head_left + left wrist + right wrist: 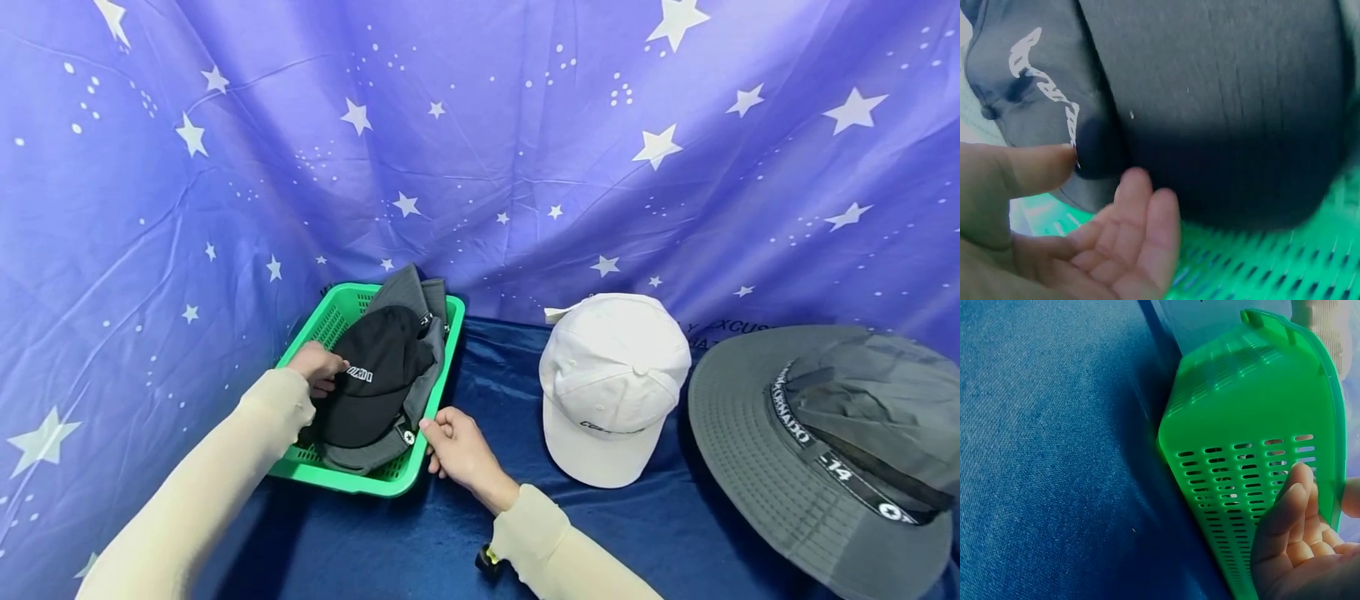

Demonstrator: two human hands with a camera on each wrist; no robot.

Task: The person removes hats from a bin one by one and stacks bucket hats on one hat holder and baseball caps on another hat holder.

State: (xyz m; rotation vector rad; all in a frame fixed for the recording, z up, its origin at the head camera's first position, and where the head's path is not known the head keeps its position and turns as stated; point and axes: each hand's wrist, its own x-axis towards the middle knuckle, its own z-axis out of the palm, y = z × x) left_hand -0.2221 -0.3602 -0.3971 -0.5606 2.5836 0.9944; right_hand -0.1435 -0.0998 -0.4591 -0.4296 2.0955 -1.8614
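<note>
A green plastic basket [341,479] holds a black cap [375,417] with white lettering, lying over grey hats [397,287]. My left hand [318,367] reaches over the basket's left rim to the cap's side. In the left wrist view, the thumb [1044,169] is at the lettering, while the other fingertips sit apart from it, close to where brim meets crown. My right hand [461,446] grips the basket's right rim near its front corner. Its thumb lies over the rim and its fingers [1294,506] are against the slotted outer wall.
Right of the basket, a white cap [615,375] lies on the dark blue cloth [480,367]. Farther right is a wide-brimmed grey hat [757,450] with a lettered band. A purple star-patterned curtain [480,167] hangs behind and along the left.
</note>
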